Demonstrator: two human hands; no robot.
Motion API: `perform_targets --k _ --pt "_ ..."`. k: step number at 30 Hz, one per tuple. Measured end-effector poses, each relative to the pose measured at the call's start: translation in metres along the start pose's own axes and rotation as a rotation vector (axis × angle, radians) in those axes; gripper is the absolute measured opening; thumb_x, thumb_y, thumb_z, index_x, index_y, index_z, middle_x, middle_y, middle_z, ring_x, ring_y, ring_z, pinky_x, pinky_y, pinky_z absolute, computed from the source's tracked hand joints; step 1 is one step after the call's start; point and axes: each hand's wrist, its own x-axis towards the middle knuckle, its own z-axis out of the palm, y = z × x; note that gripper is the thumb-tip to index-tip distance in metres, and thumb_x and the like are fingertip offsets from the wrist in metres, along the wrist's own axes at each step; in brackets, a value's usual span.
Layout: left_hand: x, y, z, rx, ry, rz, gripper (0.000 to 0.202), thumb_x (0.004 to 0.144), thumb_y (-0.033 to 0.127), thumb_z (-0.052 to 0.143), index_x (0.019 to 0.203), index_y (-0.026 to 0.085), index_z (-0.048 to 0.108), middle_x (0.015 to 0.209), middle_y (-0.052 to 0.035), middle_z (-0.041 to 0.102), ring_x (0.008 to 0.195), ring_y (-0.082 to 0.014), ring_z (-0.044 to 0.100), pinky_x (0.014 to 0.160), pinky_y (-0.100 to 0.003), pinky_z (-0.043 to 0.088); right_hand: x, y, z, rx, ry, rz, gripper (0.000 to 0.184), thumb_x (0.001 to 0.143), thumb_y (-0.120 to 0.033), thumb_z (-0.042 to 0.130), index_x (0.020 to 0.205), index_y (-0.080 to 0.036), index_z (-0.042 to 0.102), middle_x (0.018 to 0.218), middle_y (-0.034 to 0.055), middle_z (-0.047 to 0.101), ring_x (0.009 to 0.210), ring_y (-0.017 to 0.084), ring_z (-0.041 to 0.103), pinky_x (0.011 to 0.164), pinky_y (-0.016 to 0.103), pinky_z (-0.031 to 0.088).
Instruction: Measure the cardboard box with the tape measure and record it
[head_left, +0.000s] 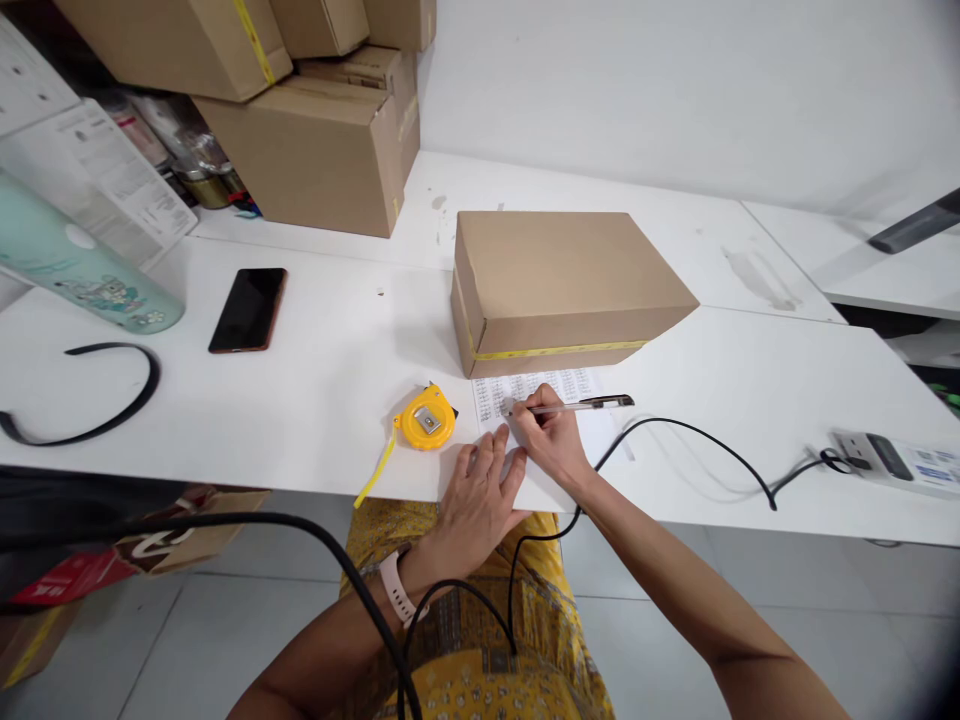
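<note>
A pen with a dark cap end is pinched in my right hand, its tip down on a sheet of paper covered with rows of small writing. My left hand lies flat with fingers stretched over the paper's lower left part and the table edge. Just behind the sheet stands a closed cardboard box with a yellow measuring tape strip along its lower front; it covers the sheet's far edge. Left of the paper is a yellow tape measure, a short length of its tape hanging towards the table edge.
A phone, a mint bottle and a black curved band lie to the left. Stacked cardboard boxes stand at the back left. A black cable loops from a white power strip past my right arm.
</note>
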Motion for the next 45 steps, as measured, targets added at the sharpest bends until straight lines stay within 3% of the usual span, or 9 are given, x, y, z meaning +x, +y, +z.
perform_targets --k 33,45 --pt "-0.0002 -0.0005 0.0012 0.018 0.046 0.004 0.074 0.09 0.062 0.065 0.146 0.014 0.054 0.158 -0.0233 0.043 0.14 -0.0364 0.05 0.109 -0.048 0.043 0.0002 -0.0006 -0.0004 -0.017 0.018 0.003 0.021 0.083 -0.028 0.061 0.072 -0.024 0.044 0.058 -0.0074 0.04 0.055 0.011 0.036 0.055 0.027 0.031" --pt "-0.0011 -0.0006 0.0008 0.007 0.012 0.004 0.075 0.092 0.06 0.064 0.148 0.013 0.05 0.16 -0.0237 0.039 0.142 -0.0358 0.047 0.111 -0.049 0.041 -0.0003 -0.0014 -0.0015 -0.032 0.028 0.014 0.021 0.082 -0.027 0.061 0.072 -0.024 0.043 0.058 -0.0073 0.039 0.056 0.011 0.036 0.055 0.027 0.031"
